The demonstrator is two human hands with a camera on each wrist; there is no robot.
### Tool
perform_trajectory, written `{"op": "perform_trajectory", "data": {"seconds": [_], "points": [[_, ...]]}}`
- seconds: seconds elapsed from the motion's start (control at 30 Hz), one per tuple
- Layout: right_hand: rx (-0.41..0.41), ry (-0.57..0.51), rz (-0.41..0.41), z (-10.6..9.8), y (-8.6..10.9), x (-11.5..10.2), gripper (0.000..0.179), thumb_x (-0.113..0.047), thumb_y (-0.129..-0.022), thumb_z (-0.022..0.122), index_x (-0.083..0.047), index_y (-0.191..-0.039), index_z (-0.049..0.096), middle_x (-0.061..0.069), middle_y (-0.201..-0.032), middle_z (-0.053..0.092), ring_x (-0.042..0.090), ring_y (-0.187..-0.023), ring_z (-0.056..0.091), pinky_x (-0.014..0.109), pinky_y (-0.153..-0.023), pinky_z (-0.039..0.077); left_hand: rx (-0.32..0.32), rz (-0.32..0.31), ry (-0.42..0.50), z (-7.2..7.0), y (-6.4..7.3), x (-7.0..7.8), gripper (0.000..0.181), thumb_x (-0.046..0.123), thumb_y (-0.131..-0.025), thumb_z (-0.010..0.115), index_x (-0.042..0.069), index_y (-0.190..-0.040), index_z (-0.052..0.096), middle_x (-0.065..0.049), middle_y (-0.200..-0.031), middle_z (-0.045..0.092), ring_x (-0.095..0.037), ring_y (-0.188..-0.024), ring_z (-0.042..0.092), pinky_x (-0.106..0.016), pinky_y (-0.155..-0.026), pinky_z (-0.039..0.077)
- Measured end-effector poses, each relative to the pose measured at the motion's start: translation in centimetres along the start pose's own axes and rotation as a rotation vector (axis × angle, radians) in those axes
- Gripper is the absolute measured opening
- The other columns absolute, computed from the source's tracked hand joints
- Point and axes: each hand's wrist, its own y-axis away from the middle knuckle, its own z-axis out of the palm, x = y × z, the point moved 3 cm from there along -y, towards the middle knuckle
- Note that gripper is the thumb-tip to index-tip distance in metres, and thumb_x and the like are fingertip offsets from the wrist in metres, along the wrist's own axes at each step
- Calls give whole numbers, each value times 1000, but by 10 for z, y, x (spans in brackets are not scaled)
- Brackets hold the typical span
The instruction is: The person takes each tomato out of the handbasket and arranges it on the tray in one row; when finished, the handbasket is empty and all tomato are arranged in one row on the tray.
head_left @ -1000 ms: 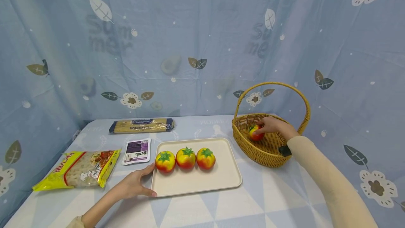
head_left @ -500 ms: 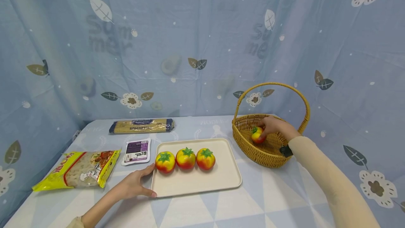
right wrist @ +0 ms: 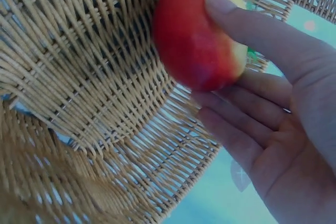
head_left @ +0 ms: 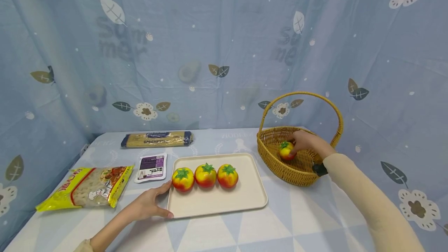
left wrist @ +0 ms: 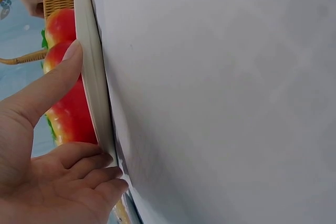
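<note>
Inside the wicker basket [head_left: 280,168] at the right, my right hand [head_left: 303,142] holds a red-and-yellow tomato [head_left: 286,151] with a green leafy top. In the right wrist view the thumb presses one side of that tomato [right wrist: 194,35], and the fingers lie along its other side. My left hand [head_left: 148,204] touches the left edge of a cream tray [head_left: 245,197], thumb and fingers spread apart. The left wrist view has the thumb and fingertips against the tray's rim [left wrist: 90,72]. Three similar tomatoes [head_left: 205,175] sit in a row on the tray's left half.
Left of the tray lie a yellow bag of food [head_left: 87,187] and a small white-and-purple packet [head_left: 151,168]. A spaghetti pack [head_left: 157,139] lies at the back. The basket's tall handle [head_left: 301,93] arches above my right hand. A blue curtain [head_left: 210,49] hangs behind the table.
In the basket, the held tomato has shifted slightly right and nearer, its green top turning more into sight. My right hand moved a little with it. The left hand and tray stayed put.
</note>
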Motion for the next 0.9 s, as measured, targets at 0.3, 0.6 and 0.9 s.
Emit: {"op": "perform_trajectory", "data": {"seconds": [0.3,0.6,0.9], "points": [[73,-6,-53,-4,11,-3,64,-26,-78,81,8,-126,57,21,-115,64,32,-99,63,43,-83,55,1,5,-3,0,0,0,107,34,-60,90,-9,-142,37,-27,-147,34,-47,-136,27,-61,-110,22],[184,-94,-105,-7,28,-5,69,-26,-78,82,10,-129,53,22,-116,62,33,-100,62,44,-83,55,-2,5,-8,-2,-1,1,108,34,-60,90,-10,-142,36,-27,-147,33,-47,-136,26,-61,-110,22],[312,-100,-116,-9,43,-12,72,-34,-79,81,4,-133,53,20,-120,61,31,-101,61,45,-81,54,-10,-8,-2,0,0,3,108,34,-60,90,-10,-143,35,-27,-147,33,-47,-136,27,-61,-110,24]]}}
